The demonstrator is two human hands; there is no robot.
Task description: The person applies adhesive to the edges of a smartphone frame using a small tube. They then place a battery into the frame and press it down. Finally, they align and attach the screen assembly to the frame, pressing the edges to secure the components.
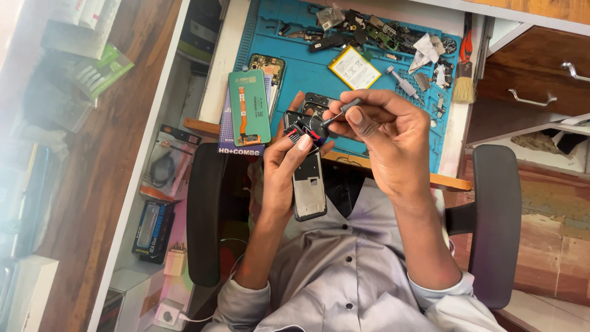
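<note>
The left hand (284,169) had its fingers clamped on the edges of a thin black opened phone frame (307,178), held above the lap before the blue-matted tabletop (307,74). It looked light, stiff, fragile; edges seemed safest. The right hand (384,138) pinched a slim grey screwdriver (337,112) against it.

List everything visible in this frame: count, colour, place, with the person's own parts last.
Opened phone: one, dark grey, held above the lap.
Screwdriver: one, grey, tip on the phone's top.
Repair mat: one, blue, on the desk.
Replacement screen: one, green-backed, mat's left edge.
Battery: one, white and yellow, mid-mat.
Small parts pile: many, dark, mat's far edge.
Brush: one, red handle, mat's right edge.
Chair armrests: two, black, either side.
Drawers: two, brown, right.
Left hand: grip on phone.
Right hand: grip on screwdriver.
</note>
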